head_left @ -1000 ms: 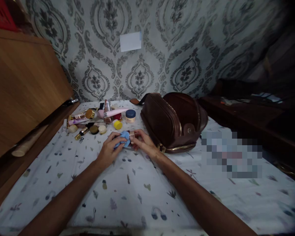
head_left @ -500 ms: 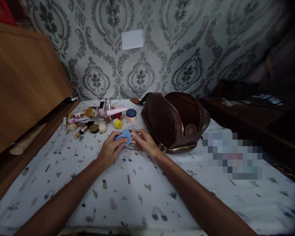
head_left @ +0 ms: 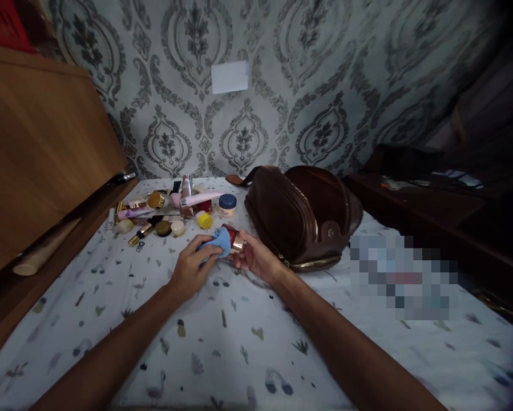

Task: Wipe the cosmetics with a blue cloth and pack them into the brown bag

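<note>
My left hand (head_left: 190, 265) pinches a crumpled blue cloth (head_left: 219, 242) between thumb and fingers. The cloth presses against a small red bottle (head_left: 238, 244) with a shiny copper-coloured end. My right hand (head_left: 258, 260) is closed around that bottle from the right, its fingers partly hidden behind it. Both hands are close together just above the patterned sheet (head_left: 213, 319). Beyond them stand a yellow-lidded pot (head_left: 205, 220) and a jar with a dark blue lid (head_left: 227, 204).
A brown leather bag (head_left: 277, 220) stands unzipped to the right of my hands. Cosmetic tubes and jars, among them a pink tube (head_left: 200, 198), are heaped at the back left. A wooden cabinet (head_left: 46, 154) borders the left side. A pixelated patch covers something at right.
The right hand has turned and shifted its hold, so more of the red bottle and its copper-coloured end shows. The blue cloth stays in my left hand. The view has tilted slightly up.
</note>
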The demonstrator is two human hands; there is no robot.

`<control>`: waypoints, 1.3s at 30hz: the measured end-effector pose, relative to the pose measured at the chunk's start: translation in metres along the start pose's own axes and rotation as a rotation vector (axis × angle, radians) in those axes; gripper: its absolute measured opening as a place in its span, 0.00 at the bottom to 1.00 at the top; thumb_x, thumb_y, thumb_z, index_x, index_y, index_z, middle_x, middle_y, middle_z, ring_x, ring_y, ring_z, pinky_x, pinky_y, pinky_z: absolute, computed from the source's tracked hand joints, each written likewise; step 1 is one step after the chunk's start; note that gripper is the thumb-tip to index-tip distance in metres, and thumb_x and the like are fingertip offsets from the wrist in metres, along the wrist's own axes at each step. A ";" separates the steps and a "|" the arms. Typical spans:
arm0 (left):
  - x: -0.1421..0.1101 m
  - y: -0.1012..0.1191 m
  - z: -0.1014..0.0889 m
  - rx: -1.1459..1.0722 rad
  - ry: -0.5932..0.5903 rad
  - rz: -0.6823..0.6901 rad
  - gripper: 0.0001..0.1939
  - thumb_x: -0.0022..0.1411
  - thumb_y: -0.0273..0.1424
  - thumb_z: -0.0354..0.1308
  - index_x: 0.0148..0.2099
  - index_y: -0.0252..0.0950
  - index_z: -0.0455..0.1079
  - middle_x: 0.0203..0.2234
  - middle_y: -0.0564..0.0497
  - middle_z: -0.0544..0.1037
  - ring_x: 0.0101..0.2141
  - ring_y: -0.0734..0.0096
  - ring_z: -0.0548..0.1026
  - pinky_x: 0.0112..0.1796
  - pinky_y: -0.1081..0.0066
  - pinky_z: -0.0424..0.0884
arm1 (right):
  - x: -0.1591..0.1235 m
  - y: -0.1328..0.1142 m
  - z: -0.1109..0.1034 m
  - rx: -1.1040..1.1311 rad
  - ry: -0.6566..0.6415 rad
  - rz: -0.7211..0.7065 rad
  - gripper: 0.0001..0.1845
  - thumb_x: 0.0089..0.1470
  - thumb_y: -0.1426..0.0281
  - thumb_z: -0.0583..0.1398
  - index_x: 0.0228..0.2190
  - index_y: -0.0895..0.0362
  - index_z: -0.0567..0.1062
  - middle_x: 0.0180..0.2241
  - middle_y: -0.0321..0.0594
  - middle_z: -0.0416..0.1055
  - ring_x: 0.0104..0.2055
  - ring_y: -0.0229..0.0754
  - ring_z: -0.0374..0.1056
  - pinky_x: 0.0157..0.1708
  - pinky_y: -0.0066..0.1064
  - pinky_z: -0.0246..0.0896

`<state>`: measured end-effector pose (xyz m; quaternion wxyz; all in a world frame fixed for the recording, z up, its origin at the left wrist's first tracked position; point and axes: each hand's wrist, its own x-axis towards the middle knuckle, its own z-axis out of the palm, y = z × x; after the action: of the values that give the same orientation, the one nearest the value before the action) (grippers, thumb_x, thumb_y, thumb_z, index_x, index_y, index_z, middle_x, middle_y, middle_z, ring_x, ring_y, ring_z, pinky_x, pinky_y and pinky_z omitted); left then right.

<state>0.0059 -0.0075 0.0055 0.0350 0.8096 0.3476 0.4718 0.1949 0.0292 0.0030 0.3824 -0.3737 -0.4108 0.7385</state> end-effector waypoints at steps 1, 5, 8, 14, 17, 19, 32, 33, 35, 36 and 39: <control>0.000 0.001 0.000 0.000 0.013 -0.003 0.08 0.67 0.25 0.54 0.40 0.37 0.75 0.41 0.46 0.73 0.43 0.68 0.74 0.44 0.69 0.72 | -0.001 -0.001 0.000 0.038 -0.032 0.019 0.24 0.60 0.50 0.53 0.30 0.58 0.73 0.23 0.38 0.73 0.17 0.32 0.62 0.15 0.22 0.54; 0.002 0.005 -0.002 -0.038 0.045 -0.001 0.07 0.67 0.25 0.54 0.40 0.37 0.74 0.41 0.46 0.75 0.43 0.68 0.75 0.45 0.69 0.72 | -0.001 -0.003 -0.002 0.143 -0.083 0.039 0.22 0.60 0.53 0.52 0.31 0.58 0.73 0.23 0.38 0.73 0.17 0.32 0.62 0.15 0.20 0.51; 0.002 0.007 -0.003 -0.069 0.033 0.028 0.08 0.67 0.25 0.53 0.41 0.38 0.73 0.41 0.46 0.76 0.43 0.67 0.75 0.45 0.68 0.72 | 0.000 -0.003 -0.004 0.128 -0.099 0.041 0.24 0.58 0.49 0.53 0.29 0.57 0.72 0.22 0.38 0.72 0.15 0.31 0.59 0.12 0.20 0.44; -0.001 0.005 -0.003 -0.053 0.021 0.009 0.11 0.69 0.26 0.50 0.49 0.38 0.71 0.48 0.42 0.76 0.51 0.63 0.73 0.52 0.62 0.70 | -0.003 -0.002 -0.005 0.036 -0.125 0.099 0.26 0.57 0.47 0.50 0.27 0.57 0.70 0.18 0.38 0.70 0.13 0.31 0.54 0.09 0.20 0.37; -0.003 0.000 0.000 -0.066 0.004 -0.077 0.13 0.70 0.29 0.50 0.53 0.39 0.70 0.51 0.42 0.75 0.53 0.62 0.72 0.54 0.60 0.69 | -0.005 -0.002 -0.002 0.056 -0.111 0.056 0.22 0.55 0.49 0.55 0.29 0.56 0.71 0.20 0.37 0.71 0.15 0.31 0.58 0.11 0.20 0.43; -0.004 -0.004 0.002 -0.108 -0.007 -0.157 0.15 0.69 0.32 0.52 0.56 0.39 0.69 0.52 0.42 0.74 0.53 0.61 0.72 0.54 0.60 0.69 | -0.006 -0.001 0.000 0.075 -0.097 -0.016 0.19 0.52 0.52 0.60 0.32 0.56 0.71 0.24 0.36 0.72 0.19 0.32 0.62 0.15 0.21 0.52; -0.001 -0.013 0.006 -0.586 0.035 -0.662 0.28 0.57 0.42 0.64 0.57 0.36 0.67 0.50 0.46 0.77 0.48 0.62 0.75 0.49 0.66 0.72 | -0.005 0.010 0.010 -0.165 0.004 -0.404 0.42 0.35 0.65 0.74 0.52 0.51 0.66 0.41 0.37 0.72 0.39 0.40 0.72 0.41 0.33 0.68; 0.000 -0.014 0.006 -0.657 0.055 -0.698 0.28 0.56 0.42 0.65 0.56 0.36 0.69 0.48 0.47 0.78 0.46 0.63 0.76 0.47 0.67 0.72 | -0.004 0.010 0.010 -0.193 0.021 -0.432 0.43 0.34 0.66 0.74 0.52 0.51 0.66 0.41 0.36 0.72 0.40 0.40 0.72 0.43 0.34 0.68; 0.002 -0.013 0.006 -0.800 0.072 -0.794 0.26 0.53 0.43 0.67 0.52 0.35 0.72 0.42 0.49 0.80 0.39 0.67 0.77 0.40 0.71 0.74 | -0.002 0.010 0.009 -0.286 0.067 -0.494 0.35 0.36 0.64 0.74 0.47 0.53 0.69 0.37 0.36 0.70 0.38 0.40 0.70 0.42 0.35 0.67; 0.002 -0.013 0.006 -0.857 0.075 -0.848 0.26 0.52 0.43 0.68 0.49 0.35 0.73 0.38 0.50 0.80 0.35 0.69 0.77 0.36 0.72 0.74 | -0.002 0.009 0.009 -0.343 0.100 -0.532 0.30 0.38 0.63 0.73 0.43 0.54 0.71 0.35 0.35 0.69 0.38 0.40 0.69 0.41 0.34 0.66; 0.004 -0.010 0.005 -0.952 0.092 -0.976 0.24 0.45 0.43 0.72 0.41 0.34 0.74 0.29 0.54 0.79 0.25 0.75 0.74 0.28 0.75 0.72 | -0.002 0.006 0.007 -0.478 0.207 -0.646 0.22 0.37 0.63 0.73 0.35 0.54 0.73 0.34 0.35 0.67 0.38 0.42 0.66 0.41 0.35 0.64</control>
<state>0.0057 0.0040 0.0017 0.5811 0.4355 0.4288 0.5373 0.1887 0.0230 0.0012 0.5363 -0.3760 -0.6263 0.4229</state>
